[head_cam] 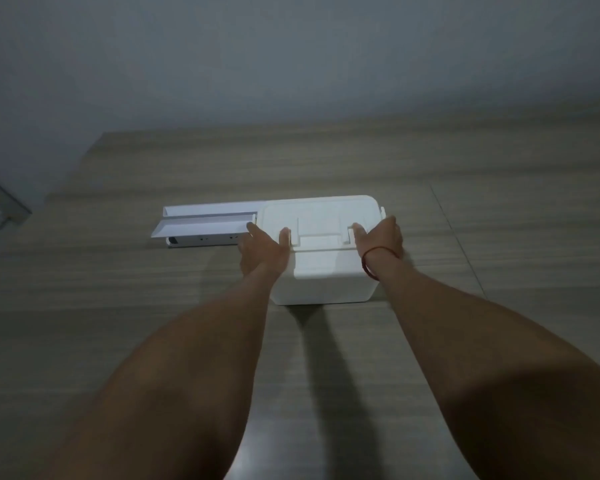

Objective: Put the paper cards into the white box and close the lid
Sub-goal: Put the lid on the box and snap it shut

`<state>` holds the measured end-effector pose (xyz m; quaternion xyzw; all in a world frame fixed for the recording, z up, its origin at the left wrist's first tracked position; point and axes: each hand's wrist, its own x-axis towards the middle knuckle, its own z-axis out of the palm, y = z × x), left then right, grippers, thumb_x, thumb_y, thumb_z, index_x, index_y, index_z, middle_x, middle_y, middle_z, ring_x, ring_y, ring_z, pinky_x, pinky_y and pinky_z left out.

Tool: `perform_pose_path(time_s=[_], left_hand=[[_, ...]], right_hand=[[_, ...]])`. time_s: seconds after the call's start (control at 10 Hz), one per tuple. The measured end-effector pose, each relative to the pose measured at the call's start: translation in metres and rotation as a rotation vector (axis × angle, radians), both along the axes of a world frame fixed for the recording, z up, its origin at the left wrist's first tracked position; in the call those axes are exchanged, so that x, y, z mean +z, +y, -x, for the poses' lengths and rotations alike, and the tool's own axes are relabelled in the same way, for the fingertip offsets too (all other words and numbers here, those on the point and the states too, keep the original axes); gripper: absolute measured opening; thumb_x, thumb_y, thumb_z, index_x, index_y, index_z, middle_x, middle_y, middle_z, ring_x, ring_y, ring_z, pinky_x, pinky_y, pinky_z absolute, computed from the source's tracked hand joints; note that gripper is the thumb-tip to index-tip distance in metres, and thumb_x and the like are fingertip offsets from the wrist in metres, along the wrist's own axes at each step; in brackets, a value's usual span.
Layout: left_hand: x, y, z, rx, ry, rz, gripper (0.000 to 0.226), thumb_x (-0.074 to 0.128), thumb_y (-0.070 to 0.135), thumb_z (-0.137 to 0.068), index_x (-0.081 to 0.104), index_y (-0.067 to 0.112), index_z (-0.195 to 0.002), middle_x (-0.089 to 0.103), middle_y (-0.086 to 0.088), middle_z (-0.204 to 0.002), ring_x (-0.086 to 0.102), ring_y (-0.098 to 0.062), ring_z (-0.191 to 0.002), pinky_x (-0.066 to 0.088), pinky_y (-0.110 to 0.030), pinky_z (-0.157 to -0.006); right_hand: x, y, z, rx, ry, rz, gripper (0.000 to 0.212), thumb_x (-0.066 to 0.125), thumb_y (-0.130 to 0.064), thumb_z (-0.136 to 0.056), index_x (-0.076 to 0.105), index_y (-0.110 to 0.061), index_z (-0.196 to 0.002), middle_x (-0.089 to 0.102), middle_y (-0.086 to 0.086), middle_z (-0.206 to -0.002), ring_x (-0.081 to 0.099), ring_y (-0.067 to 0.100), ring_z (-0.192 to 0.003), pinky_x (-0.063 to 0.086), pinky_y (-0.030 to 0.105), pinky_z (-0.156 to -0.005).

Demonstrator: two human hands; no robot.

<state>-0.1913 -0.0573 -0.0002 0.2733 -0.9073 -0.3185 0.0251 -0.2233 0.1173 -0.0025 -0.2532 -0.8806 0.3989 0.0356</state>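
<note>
white box [321, 271] at table centre, on wood-grain table [465, 202], lid [319, 220] seated flat on top. lid looks down, though seal at the front latch cannot be confirmed. left hand [262, 249] at the left front corner of the lid, fingers spread, thumb tip on the lid top beside the latch recess; not clamped on anything. right hand [381, 240] at the right front edge, fingers draped over the box's right side, thumb resting on the lid; loose, pressing rather than gripping. red string on right wrist. white folded paper cards [205, 226] lying just beside the box's left side, touching or nearly so, outside the box. whether any cards are already inside: cannot tell, lid hides interior. judged status: cards visible outside, so loading step not finished or not begun; lid likely to be opened. remaining: cards in, lid shut.
</note>
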Motion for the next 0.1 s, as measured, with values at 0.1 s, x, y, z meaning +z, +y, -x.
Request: perform_pose_path(time_s=[0.1], left_hand=[[0.0054,0.0009,-0.0182,0.024,0.042,-0.086,0.076,0.044,0.051,-0.093,0.027,0.000,-0.146,0.038,-0.019,-0.151,0.038,-0.036,-0.139,0.038,-0.048,-0.106]], right_hand=[[0.0055,0.0074,-0.0155,0.025,0.000,0.052,0.060,0.060,-0.038,-0.088,0.042,0.000,-0.132,0.049,0.019,-0.139,0.047,0.035,-0.130,0.042,0.043,-0.103]])
